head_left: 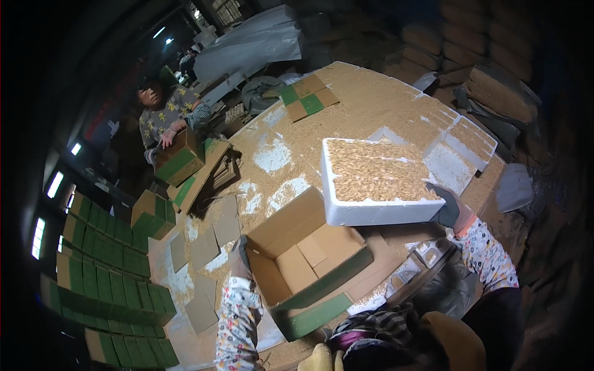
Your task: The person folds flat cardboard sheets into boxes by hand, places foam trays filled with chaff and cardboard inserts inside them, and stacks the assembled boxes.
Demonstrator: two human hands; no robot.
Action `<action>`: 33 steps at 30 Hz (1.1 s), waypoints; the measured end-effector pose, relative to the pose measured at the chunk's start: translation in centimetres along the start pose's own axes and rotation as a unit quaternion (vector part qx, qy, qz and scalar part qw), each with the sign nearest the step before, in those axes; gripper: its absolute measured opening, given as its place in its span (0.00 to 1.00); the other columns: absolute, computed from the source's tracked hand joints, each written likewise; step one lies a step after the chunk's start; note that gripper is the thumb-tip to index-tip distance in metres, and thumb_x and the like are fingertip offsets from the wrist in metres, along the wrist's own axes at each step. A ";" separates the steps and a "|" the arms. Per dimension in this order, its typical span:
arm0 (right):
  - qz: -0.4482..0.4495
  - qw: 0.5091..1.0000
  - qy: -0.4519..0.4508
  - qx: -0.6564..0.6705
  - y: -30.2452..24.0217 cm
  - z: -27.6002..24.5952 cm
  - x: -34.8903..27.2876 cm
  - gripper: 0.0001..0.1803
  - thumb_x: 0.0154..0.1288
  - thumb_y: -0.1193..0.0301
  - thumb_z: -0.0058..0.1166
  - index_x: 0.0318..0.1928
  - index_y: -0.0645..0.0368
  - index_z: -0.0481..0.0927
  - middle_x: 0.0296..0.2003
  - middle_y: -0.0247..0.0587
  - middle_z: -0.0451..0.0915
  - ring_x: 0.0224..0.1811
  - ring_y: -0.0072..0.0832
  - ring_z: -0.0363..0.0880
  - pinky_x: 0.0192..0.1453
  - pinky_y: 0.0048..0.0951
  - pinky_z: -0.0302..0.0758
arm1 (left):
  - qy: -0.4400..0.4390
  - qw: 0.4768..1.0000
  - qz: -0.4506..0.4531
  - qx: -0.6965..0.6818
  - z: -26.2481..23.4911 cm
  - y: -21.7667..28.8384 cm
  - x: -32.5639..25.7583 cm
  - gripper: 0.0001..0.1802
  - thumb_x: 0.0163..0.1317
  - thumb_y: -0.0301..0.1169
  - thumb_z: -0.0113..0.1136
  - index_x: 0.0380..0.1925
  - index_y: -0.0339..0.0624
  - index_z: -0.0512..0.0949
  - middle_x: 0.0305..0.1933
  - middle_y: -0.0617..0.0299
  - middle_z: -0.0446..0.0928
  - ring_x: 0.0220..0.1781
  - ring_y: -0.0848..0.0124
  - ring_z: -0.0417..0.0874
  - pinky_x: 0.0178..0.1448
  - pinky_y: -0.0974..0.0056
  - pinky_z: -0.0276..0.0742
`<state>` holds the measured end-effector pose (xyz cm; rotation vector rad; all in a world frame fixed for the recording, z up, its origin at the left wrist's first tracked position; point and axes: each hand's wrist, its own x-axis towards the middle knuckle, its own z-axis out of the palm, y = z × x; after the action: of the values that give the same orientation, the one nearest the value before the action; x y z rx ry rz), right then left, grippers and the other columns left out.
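My right hand (450,209), in a dark glove, grips the right end of a white foam box (378,213). The foam box is tilted and filled to the rim with small tan, grain-like pieces (377,176). Its left end hangs over the right edge of an open cardboard box (294,266), brown inside with green on the outer side. My left hand (240,258), also gloved, is closed on the left wall of that cardboard box. The inside of the cardboard box shows only its bare bottom flaps.
Tan pieces cover the large table (359,93). Flat cardboard sheets (203,247) lie left, beside stacked green-and-brown cartons (111,290). Across the table a person (170,114) handles another carton (179,161). Another foam box (473,142) stands right; filled sacks (470,37) are piled behind.
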<state>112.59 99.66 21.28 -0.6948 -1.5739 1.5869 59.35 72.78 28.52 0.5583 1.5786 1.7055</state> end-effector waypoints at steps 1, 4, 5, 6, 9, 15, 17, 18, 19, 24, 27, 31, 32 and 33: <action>-0.277 0.880 -0.099 -0.373 -8.3 5.6 1.9 0.31 0.53 0.78 0.66 0.59 0.60 0.70 0.60 0.48 0.71 0.61 0.35 0.71 0.63 0.33 0.71 | 0.029 0.999 -0.012 -0.018 -1.6 -0.5 1.0 0.11 0.68 0.35 0.51 0.30 0.39 0.76 0.29 0.64 0.75 0.31 0.72 0.75 0.33 0.67 0.71; -0.271 0.895 -0.250 -0.251 -13.3 10.6 4.5 0.29 0.58 0.79 0.60 0.61 0.59 0.68 0.62 0.47 0.68 0.61 0.34 0.71 0.57 0.30 0.77 | -0.017 0.990 -0.015 -0.142 2.0 0.0 2.8 0.12 0.70 0.33 0.47 0.37 0.36 0.76 0.35 0.57 0.79 0.35 0.68 0.79 0.41 0.63 0.78; -0.245 0.873 -0.307 -0.288 -16.0 13.4 5.4 0.28 0.59 0.77 0.59 0.61 0.59 0.68 0.61 0.46 0.69 0.60 0.33 0.71 0.57 0.31 0.77 | -0.027 0.988 -0.020 -0.151 3.6 2.3 0.9 0.15 0.71 0.35 0.44 0.39 0.36 0.75 0.38 0.56 0.80 0.37 0.67 0.80 0.45 0.64 0.79; -0.231 0.839 -0.379 -0.314 -18.5 17.6 6.3 0.28 0.60 0.76 0.58 0.61 0.59 0.68 0.60 0.46 0.70 0.60 0.32 0.72 0.57 0.32 0.77 | -0.079 0.977 0.019 -0.197 -2.5 -1.2 3.0 0.18 0.71 0.40 0.44 0.46 0.36 0.74 0.45 0.53 0.79 0.43 0.62 0.80 0.51 0.58 0.78; -0.167 0.850 -0.406 -0.291 -16.7 22.1 5.1 0.25 0.65 0.62 0.55 0.59 0.60 0.71 0.54 0.48 0.75 0.54 0.34 0.74 0.60 0.32 0.69 | -0.133 0.985 0.074 -0.078 1.0 3.1 -2.5 0.24 0.67 0.48 0.50 0.52 0.41 0.72 0.51 0.51 0.75 0.50 0.60 0.76 0.55 0.51 0.74; -0.016 0.958 -0.095 -0.270 -7.2 24.5 3.1 0.35 0.57 0.58 0.60 0.61 0.65 0.68 0.51 0.58 0.77 0.53 0.44 0.76 0.60 0.35 0.69 | 0.039 0.993 -0.005 0.111 -1.2 -3.1 1.8 0.14 0.59 0.28 0.58 0.45 0.38 0.72 0.31 0.58 0.76 0.26 0.70 0.75 0.30 0.65 0.71; -0.122 0.972 -0.083 -0.181 -12.4 23.4 3.7 0.32 0.59 0.60 0.60 0.60 0.62 0.69 0.53 0.57 0.74 0.57 0.46 0.73 0.62 0.35 0.68 | 0.100 0.944 0.119 0.289 -2.1 -3.2 1.9 0.13 0.60 0.24 0.58 0.45 0.36 0.73 0.39 0.57 0.78 0.37 0.68 0.78 0.42 0.66 0.74; -0.312 0.913 0.008 -0.263 -12.7 20.9 5.1 0.28 0.59 0.61 0.59 0.58 0.61 0.70 0.53 0.55 0.75 0.56 0.47 0.73 0.60 0.36 0.69 | 0.091 0.955 0.082 0.269 -2.2 -1.6 1.2 0.12 0.61 0.22 0.56 0.45 0.35 0.74 0.41 0.58 0.78 0.39 0.70 0.79 0.45 0.67 0.74; -0.297 0.904 0.090 -0.294 -12.1 17.8 6.3 0.27 0.59 0.63 0.58 0.57 0.61 0.71 0.53 0.53 0.75 0.56 0.49 0.73 0.60 0.37 0.69 | 0.092 0.957 0.098 0.259 -3.9 -1.5 1.0 0.11 0.60 0.22 0.56 0.44 0.35 0.74 0.40 0.59 0.78 0.39 0.71 0.78 0.44 0.69 0.74; 0.385 0.708 0.231 -0.545 7.9 -2.5 1.6 0.61 0.41 0.49 0.67 0.69 0.64 0.48 0.56 0.60 0.70 0.59 0.51 0.69 0.66 0.42 0.62 | 0.097 0.941 0.091 0.312 -5.5 -2.6 3.1 0.12 0.59 0.19 0.57 0.44 0.34 0.74 0.40 0.60 0.79 0.39 0.72 0.79 0.44 0.71 0.74; 0.352 0.761 0.164 -0.520 13.3 -3.7 0.8 0.48 0.45 0.55 0.65 0.65 0.63 0.60 0.47 0.57 0.77 0.51 0.49 0.76 0.58 0.41 0.70 | 0.133 0.936 0.074 0.317 -4.5 -2.5 2.9 0.13 0.59 0.19 0.57 0.45 0.34 0.74 0.41 0.60 0.79 0.39 0.72 0.79 0.44 0.70 0.75; 0.080 0.894 0.101 -0.430 1.5 1.2 8.5 0.28 0.50 0.64 0.60 0.52 0.63 0.74 0.37 0.52 0.80 0.42 0.45 0.79 0.51 0.38 0.74 | 0.167 0.915 0.072 0.359 -2.0 -1.3 1.4 0.14 0.58 0.24 0.61 0.45 0.34 0.75 0.38 0.60 0.79 0.35 0.73 0.79 0.39 0.69 0.74; 0.099 0.899 0.069 -0.422 -0.4 2.5 10.2 0.31 0.50 0.61 0.61 0.55 0.62 0.72 0.43 0.54 0.79 0.47 0.45 0.78 0.56 0.40 0.72 | 0.171 0.915 0.067 0.359 -1.2 -0.8 1.1 0.14 0.58 0.24 0.61 0.44 0.34 0.75 0.37 0.60 0.80 0.34 0.73 0.78 0.37 0.68 0.74; 0.094 0.898 0.066 -0.426 0.0 3.5 9.9 0.31 0.50 0.61 0.61 0.55 0.62 0.72 0.43 0.54 0.79 0.47 0.45 0.78 0.56 0.40 0.72 | 0.158 0.921 0.034 0.353 0.3 0.0 0.6 0.14 0.57 0.25 0.61 0.44 0.33 0.75 0.37 0.58 0.80 0.34 0.72 0.79 0.37 0.67 0.75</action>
<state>104.30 105.83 23.02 -1.4145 -2.1362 0.8737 59.24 73.43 28.48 0.7093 2.4574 1.2744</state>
